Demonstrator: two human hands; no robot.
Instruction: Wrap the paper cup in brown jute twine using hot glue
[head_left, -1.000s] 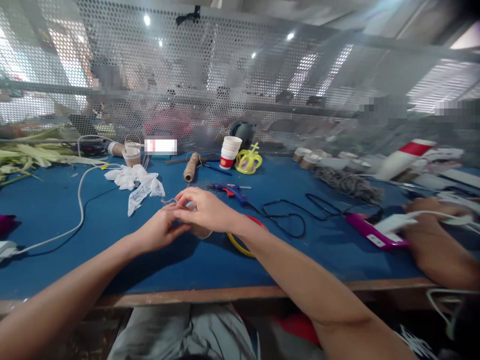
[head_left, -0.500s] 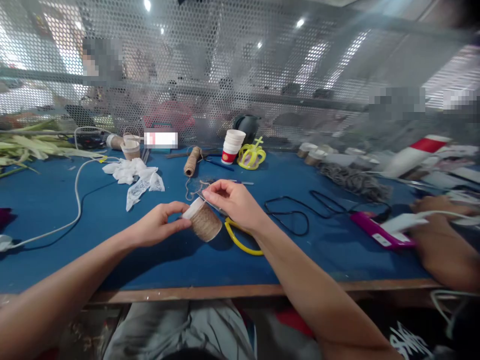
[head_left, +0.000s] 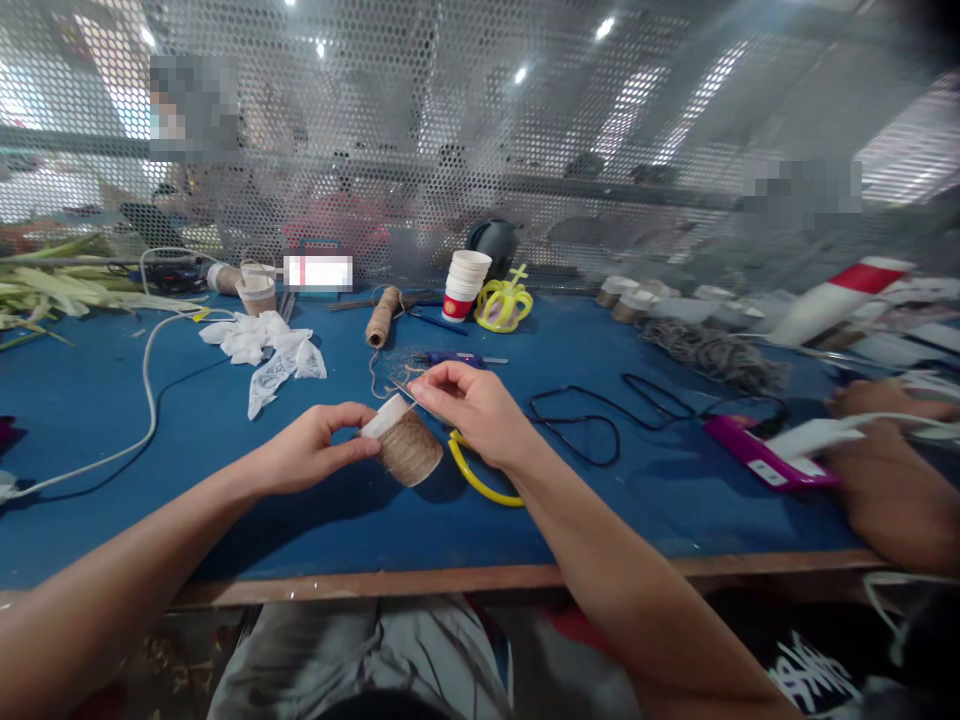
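A paper cup wrapped in brown twine (head_left: 409, 448) is tilted above the blue table (head_left: 315, 535), its white rim toward the upper left. My left hand (head_left: 319, 447) pinches it at the rim between thumb and fingers. Close to the cup's upper side, my right hand (head_left: 469, 408) is closed on a thin strand, probably twine, with its fingertips together. A twine roll (head_left: 383, 318) lies behind the hands, its loose end trailing toward them. Just right of the cup is a yellow curved tube (head_left: 484, 485), partly behind my right wrist.
Stacked paper cups (head_left: 463, 285) and a yellow crown-like piece (head_left: 503, 303) stand at the back. White crumpled cloth (head_left: 270, 350) lies left. Black cable (head_left: 574, 425), a purple power strip (head_left: 761, 455) and another person's arm (head_left: 892, 480) are at the right.
The view has shifted slightly. My right hand has moved a little away from the cup's rim, and a blue tool behind it shows more. My left hand keeps its hold on the cup.
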